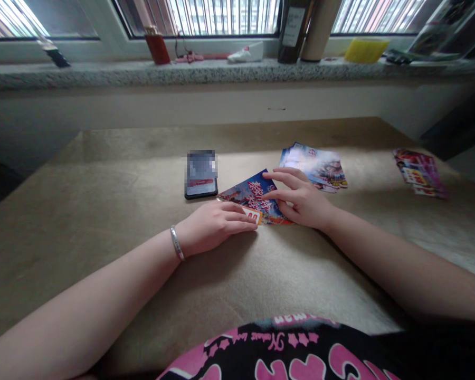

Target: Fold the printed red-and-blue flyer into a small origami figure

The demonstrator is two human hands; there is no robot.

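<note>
A colourful printed leaflet (250, 193) with red characters lies on the beige table (103, 200) in front of me. My left hand (214, 226), a silver bracelet on its wrist, rests flat with fingers together on the leaflet's near left corner. My right hand (301, 199) lies on the leaflet's right side, its fingers stretched out and pressing the paper down. Neither hand grips anything. A black phone (200, 174) lies face up just beyond the leaflet, to its left.
A small stack of similar leaflets (316, 166) sits just beyond my right hand. Another pink leaflet (419, 172) lies at the far right. The stone window sill (103, 74) behind holds a red cup (157, 48), a dark bottle (293, 29) and a yellow container (366, 50).
</note>
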